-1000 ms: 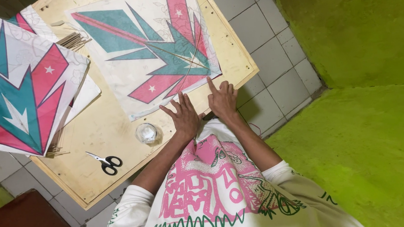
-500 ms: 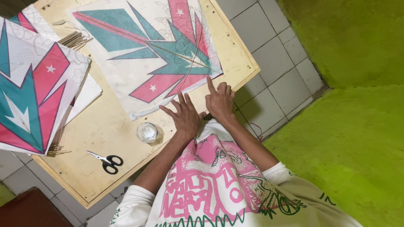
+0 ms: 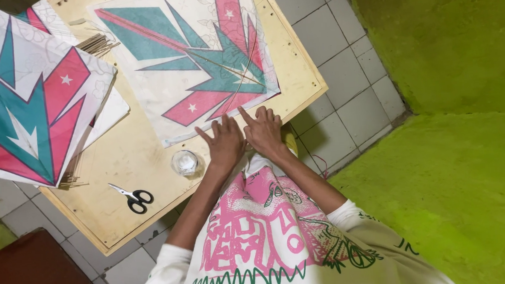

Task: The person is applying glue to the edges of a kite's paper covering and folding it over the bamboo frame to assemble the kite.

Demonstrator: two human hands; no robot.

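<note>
the paper kite sheet (image 3: 189, 63), printed in teal and pink with small white stars, lies flat on the wooden worktop (image 3: 140, 163), its near corner under the person's fingers. the left hand (image 3: 225, 143) and the right hand (image 3: 264, 132) sit side by side, both open with fingers spread, pressing on the sheet's lower edge and gripping nothing. thin bamboo sticks (image 3: 241, 71) cross the sheet's middle. just left of the left hand stands a small clear cup (image 3: 185, 163), and further left lie black-handled scissors (image 3: 134, 197), with bare board between them. a stack of finished kites (image 3: 21, 100) overhangs the worktop's left side, a bundle of sticks (image 3: 96, 45) behind it. the worktop's right edge ends just beside the right hand, above the grey tiled floor (image 3: 342, 63). a green mat (image 3: 464, 161) covers the floor to the right.
</note>
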